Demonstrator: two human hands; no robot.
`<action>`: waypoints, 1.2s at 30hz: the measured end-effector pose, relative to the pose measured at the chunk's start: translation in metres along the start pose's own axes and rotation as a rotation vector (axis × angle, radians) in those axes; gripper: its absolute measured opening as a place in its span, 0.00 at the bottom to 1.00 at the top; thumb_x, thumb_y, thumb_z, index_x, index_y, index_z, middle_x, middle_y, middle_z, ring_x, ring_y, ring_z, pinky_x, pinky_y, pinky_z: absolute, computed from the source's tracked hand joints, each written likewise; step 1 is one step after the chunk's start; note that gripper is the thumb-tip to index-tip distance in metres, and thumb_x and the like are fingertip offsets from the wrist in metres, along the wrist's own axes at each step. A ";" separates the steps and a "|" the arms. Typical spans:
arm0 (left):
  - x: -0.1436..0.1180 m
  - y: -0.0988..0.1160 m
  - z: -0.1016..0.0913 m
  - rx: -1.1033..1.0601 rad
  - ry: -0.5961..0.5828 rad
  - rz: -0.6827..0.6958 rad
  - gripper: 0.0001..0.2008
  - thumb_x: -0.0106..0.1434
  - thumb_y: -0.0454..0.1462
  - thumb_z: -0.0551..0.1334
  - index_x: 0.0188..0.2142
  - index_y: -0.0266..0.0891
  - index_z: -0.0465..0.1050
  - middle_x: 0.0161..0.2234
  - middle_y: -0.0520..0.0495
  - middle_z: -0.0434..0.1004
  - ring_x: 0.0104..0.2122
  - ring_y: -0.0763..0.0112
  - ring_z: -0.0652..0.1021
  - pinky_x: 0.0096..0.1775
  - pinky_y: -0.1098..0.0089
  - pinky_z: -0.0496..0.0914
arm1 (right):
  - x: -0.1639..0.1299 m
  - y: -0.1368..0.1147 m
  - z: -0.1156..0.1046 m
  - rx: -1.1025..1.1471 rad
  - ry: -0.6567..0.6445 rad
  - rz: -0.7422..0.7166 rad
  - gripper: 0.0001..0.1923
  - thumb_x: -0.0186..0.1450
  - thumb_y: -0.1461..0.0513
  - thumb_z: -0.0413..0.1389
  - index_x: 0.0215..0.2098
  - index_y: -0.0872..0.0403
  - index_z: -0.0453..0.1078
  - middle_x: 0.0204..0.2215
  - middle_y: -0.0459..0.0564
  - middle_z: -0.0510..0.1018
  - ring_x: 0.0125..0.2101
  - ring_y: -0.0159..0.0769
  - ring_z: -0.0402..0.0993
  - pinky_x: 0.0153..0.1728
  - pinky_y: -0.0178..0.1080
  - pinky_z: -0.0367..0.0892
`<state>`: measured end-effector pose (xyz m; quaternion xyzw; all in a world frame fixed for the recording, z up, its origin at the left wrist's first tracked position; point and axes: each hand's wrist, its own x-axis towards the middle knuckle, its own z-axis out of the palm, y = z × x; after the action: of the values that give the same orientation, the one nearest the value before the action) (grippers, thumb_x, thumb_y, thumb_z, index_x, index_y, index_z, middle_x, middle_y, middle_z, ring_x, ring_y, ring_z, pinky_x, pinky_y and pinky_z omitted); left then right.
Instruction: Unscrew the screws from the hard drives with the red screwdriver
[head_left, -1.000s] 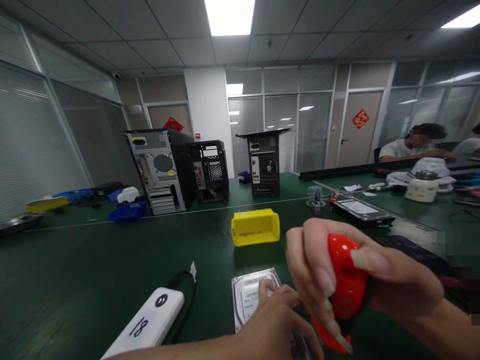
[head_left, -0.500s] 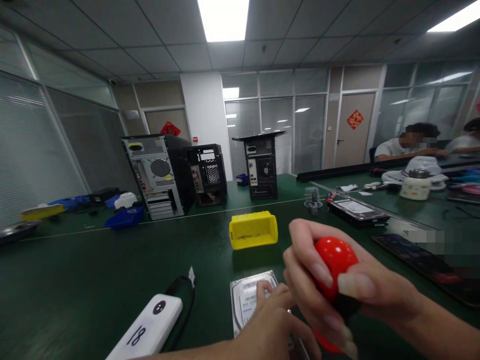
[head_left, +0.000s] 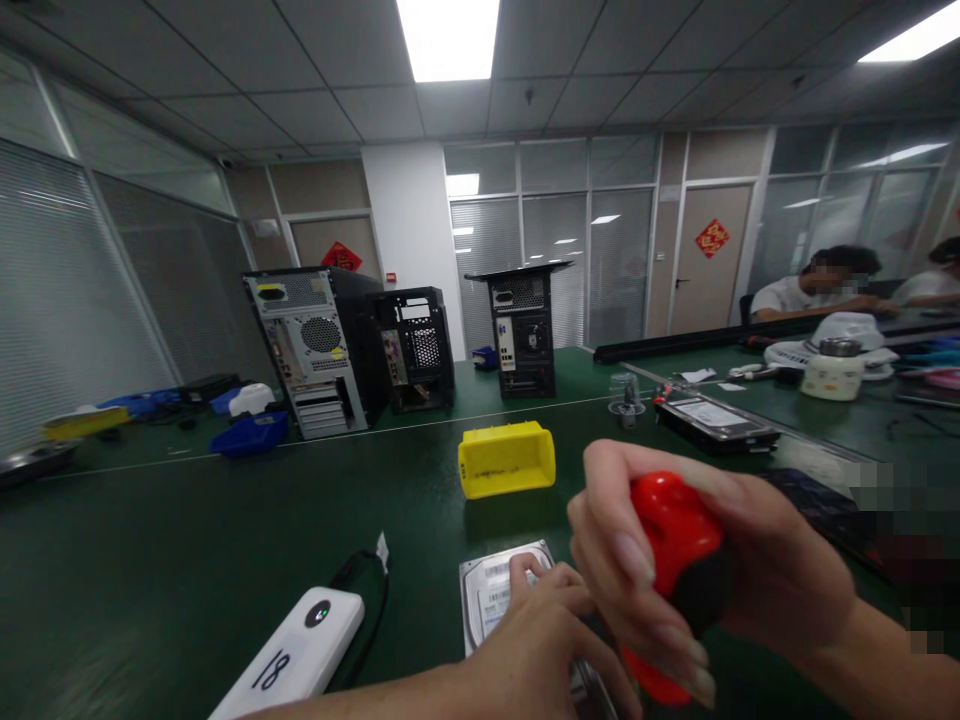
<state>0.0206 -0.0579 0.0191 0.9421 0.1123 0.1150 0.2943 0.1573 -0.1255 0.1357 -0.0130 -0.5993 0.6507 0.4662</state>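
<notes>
A silver hard drive [head_left: 480, 590] with a white label lies on the green table in front of me. My left hand [head_left: 540, 630] reaches over it with bent fingers, gripping it and covering much of its label and near right part. Just right of that, my right hand [head_left: 675, 560] is wrapped round the red-and-black handle [head_left: 673, 530] of what looks like a screwdriver, held above the drive's right side. The tool's shaft and tip are hidden behind my hands. Beyond the drive, a yellow plastic bin [head_left: 508, 462] rests with its opening toward me.
A white power bank [head_left: 296, 655] marked 18, with a black cable, lies at left. Computer cases [head_left: 322, 350] stand at the back. Another hard drive [head_left: 716, 420], a clear plastic cup [head_left: 625, 395] and a dark phone-like slab [head_left: 817, 505] are at right. Two people sit beyond.
My right hand has turned the red handle, so more of its black part shows, and the thumb has shifted behind it. My left hand stays on the hard drive.
</notes>
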 end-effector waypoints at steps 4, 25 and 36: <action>0.001 0.001 0.002 0.000 -0.004 0.009 0.14 0.60 0.49 0.67 0.29 0.40 0.78 0.44 0.51 0.77 0.54 0.54 0.70 0.58 0.55 0.57 | -0.001 0.001 0.001 0.016 0.036 -0.021 0.18 0.70 0.52 0.48 0.33 0.57 0.68 0.17 0.42 0.63 0.15 0.25 0.56 0.15 0.27 0.54; 0.010 0.007 0.004 -0.116 -0.039 0.029 0.17 0.59 0.51 0.67 0.25 0.40 0.77 0.45 0.52 0.79 0.48 0.62 0.76 0.56 0.65 0.61 | 0.001 0.008 0.009 -0.024 0.172 -0.064 0.14 0.65 0.52 0.57 0.30 0.54 0.66 0.20 0.41 0.68 0.13 0.22 0.57 0.15 0.25 0.61; 0.005 0.006 0.005 -0.126 -0.009 -0.018 0.18 0.56 0.53 0.69 0.26 0.41 0.78 0.46 0.52 0.80 0.50 0.59 0.75 0.62 0.58 0.50 | 0.001 0.005 0.007 -0.113 0.157 -0.047 0.16 0.67 0.50 0.56 0.33 0.54 0.68 0.19 0.41 0.66 0.15 0.22 0.58 0.17 0.25 0.62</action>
<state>0.0275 -0.0639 0.0191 0.9213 0.1119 0.1150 0.3543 0.1493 -0.1293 0.1340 -0.0764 -0.5969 0.6016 0.5253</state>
